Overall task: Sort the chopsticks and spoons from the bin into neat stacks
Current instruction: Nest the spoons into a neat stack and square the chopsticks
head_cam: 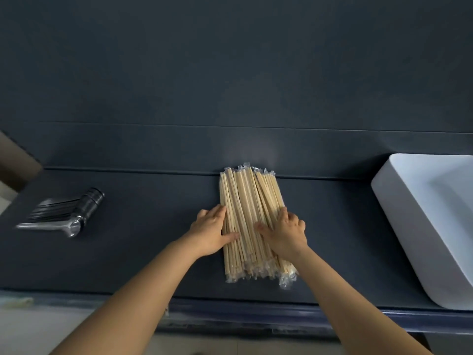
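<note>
Wrapped chopsticks [252,216] in one stack at the middle of the counter [153,252], lying lengthwise away from the person, far ends close to the back edge. Left hand [211,230] against the left side of the stack, fingers straight, thumb on top: an open grip, only pressing. Right hand [285,234] on the right part of the top, fingers bent; grip closed on the sticks or only pressing, cannot tell. Well apart to the left, metal spoons [76,213] nested in one pile. To the right, the white bin [414,234], with nothing visible in the part shown. By judgement: sorting seemingly done, only the squaring of the chopstick stack left. Counted: one chopstick stack, one spoon pile, one bin; single pieces too many and too close to count.
</note>
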### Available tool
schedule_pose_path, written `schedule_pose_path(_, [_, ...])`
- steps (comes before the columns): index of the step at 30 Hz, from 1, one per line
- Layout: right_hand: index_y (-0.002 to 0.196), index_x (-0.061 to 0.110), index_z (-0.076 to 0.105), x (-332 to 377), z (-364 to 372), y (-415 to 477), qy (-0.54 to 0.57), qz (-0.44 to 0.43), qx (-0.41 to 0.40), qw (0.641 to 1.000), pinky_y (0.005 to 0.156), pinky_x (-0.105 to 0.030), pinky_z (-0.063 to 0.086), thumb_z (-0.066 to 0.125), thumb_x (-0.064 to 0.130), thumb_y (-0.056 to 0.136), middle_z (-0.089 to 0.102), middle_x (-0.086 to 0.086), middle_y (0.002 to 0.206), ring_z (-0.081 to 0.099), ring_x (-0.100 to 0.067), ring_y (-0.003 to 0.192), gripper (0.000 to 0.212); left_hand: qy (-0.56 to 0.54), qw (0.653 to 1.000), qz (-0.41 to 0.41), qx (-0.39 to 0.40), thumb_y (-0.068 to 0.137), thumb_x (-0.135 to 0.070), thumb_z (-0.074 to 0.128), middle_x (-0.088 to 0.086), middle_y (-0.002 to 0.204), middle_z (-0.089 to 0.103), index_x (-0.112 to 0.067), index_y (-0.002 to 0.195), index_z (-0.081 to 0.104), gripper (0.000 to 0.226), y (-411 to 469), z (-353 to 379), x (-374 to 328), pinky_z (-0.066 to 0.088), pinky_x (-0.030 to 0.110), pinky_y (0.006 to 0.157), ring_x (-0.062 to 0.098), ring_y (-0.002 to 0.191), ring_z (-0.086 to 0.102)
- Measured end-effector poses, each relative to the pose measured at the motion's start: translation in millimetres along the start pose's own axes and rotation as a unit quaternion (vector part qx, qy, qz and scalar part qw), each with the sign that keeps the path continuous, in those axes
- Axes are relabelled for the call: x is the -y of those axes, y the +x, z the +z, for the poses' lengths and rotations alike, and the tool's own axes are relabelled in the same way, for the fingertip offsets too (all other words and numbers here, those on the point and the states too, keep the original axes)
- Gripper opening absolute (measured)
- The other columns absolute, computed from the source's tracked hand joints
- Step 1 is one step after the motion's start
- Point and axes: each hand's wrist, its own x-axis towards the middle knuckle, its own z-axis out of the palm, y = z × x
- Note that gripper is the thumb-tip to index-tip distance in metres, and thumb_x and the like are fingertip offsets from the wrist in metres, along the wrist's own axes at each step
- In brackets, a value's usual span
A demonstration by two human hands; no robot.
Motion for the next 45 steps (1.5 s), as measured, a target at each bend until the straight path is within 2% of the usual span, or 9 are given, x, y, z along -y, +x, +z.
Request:
schedule_pose_path(6, [0.15,0.01,0.004,46.6,30.2,-8.6,0.018,-0.038,0.014,0.999,0.113,-0.042,0.023,0.049,0.055,0.089,0.011,-0.007,0.157,0.012,-0.031,0.141,0.088,0.033,0.999,-0.023,0.026,0.09,-0.058,0.043,-0.004,0.159,-0.007,-0.019,0.151,-0.007,0.087,-12.8,-22.0,51.8,0.014,0.045,0.116,0.026,0.145,-0.004])
schedule_pose_path(15, [0.15,0.009,-0.002,90.8,59.7,-19.7,0.004,-0.043,0.032,0.999,0.114,-0.041,0.021,0.045,0.056,0.091,0.005,-0.005,0.159,0.008,-0.032,0.142,0.089,0.014,0.999,-0.032,0.04,0.091,-0.052,0.048,-0.005,0.159,-0.009,-0.019,0.151,-0.005,0.086,-21.5,-39.9,100.6,0.011,0.045,0.116,0.025,0.145,-0.009])
schedule_pose_path(22, [0.15,0.006,-0.005,114.3,72.3,-25.9,0.012,-0.056,0.067,0.996,0.115,-0.041,0.018,0.051,0.056,0.088,0.004,-0.005,0.159,0.002,-0.033,0.143,0.097,0.018,0.998,-0.038,0.045,0.092,-0.049,0.05,-0.006,0.159,-0.006,-0.02,0.151,-0.003,0.085,-27.5,-53.7,132.0,0.011,0.046,0.117,0.025,0.145,-0.008])
schedule_pose_path(31, [0.15,0.01,0.0,131.3,93.2,-34.7,0.031,-0.061,0.058,0.996,0.116,-0.041,0.015,0.054,0.056,0.086,0.007,-0.003,0.159,0.003,-0.031,0.143,0.096,0.004,0.999,-0.03,0.039,0.093,-0.045,0.05,-0.003,0.159,-0.006,-0.018,0.151,-0.003,0.083,-40.0,-60.0,158.7,0.007,0.044,0.117,0.027,0.145,-0.009])
schedule_pose_path(36, [0.151,0.012,0.0,131.2,95.7,-34.9,0.055,-0.053,0.06,0.995,0.117,-0.041,0.011,0.055,0.056,0.085,0.006,-0.002,0.159,0.0,-0.03,0.145,0.096,-0.032,0.998,-0.024,0.038,0.094,-0.044,0.05,-0.004,0.158,-0.016,-0.017,0.15,-0.01,0.087,-42.5,-56.9,170.6,0.006,0.044,0.119,0.025,0.145,-0.009])
schedule_pose_path(41, [0.151,0.018,0.001,126.0,76.8,-24.2,0.048,-0.062,0.033,0.996,0.116,-0.044,0.014,0.051,0.053,0.089,0.003,-0.002,0.159,0.0,-0.03,0.145,0.087,-0.087,0.996,-0.003,-0.005,0.095,-0.047,0.042,-0.006,0.158,-0.014,-0.019,0.15,-0.01,0.081,-43.4,-52.5,167.0,0.006,0.042,0.119,0.019,0.145,-0.008])
schedule_pose_path(45, [0.151,0.021,0.01,130.5,54.3,-4.7,0.028,-0.102,0.018,0.994,0.114,-0.043,0.019,0.052,0.05,0.09,0.013,-0.001,0.157,0.006,-0.027,0.144,0.08,-0.078,0.996,0.001,-0.038,0.093,-0.054,0.042,-0.004,0.159,-0.011,-0.018,0.151,-0.005,0.083,-37.1,-46.3,160.3,0.008,0.043,0.119,0.018,0.145,-0.008])
